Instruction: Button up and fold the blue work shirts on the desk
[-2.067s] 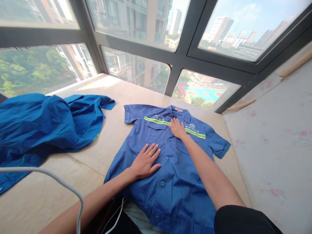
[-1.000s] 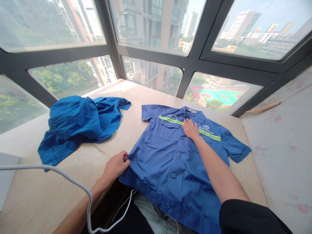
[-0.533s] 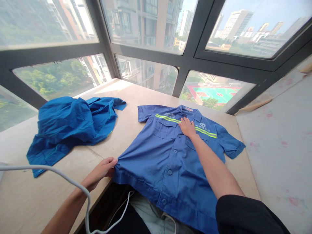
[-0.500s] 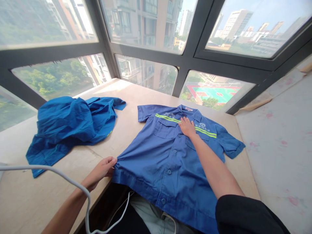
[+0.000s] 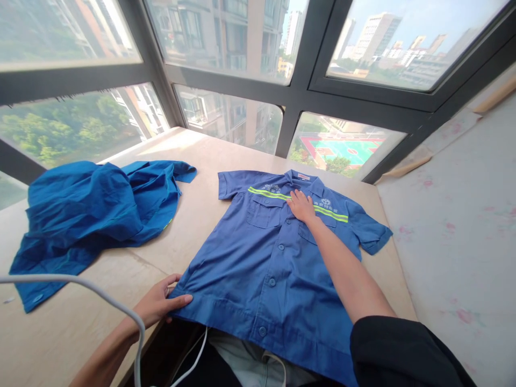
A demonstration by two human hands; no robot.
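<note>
A blue short-sleeved work shirt [image 5: 250,258] lies front up, buttoned, with a yellow-green reflective stripe across its chest. Its bottom hem hangs over the table's near edge. At the lower left corner, my left hand [image 5: 163,301] holds the hem, the thumb on top and the other fingers partly hidden at the edge. My right hand [image 5: 301,205] rests flat and open on the upper chest, over the button placket near the stripe. To the left lies a second, brighter blue garment [image 5: 97,209], crumpled.
The pale tabletop [image 5: 197,226] sits in a window corner with dark frames [image 5: 298,80]. A wall with floral paper [image 5: 455,242] borders the right side. A white cable [image 5: 100,298] loops across the lower left, near my left forearm.
My left hand has shifted from pinching the shirt's side to holding its lower corner, and the side lies smoother. My right hand stays on the chest. The view has shifted slightly right.
</note>
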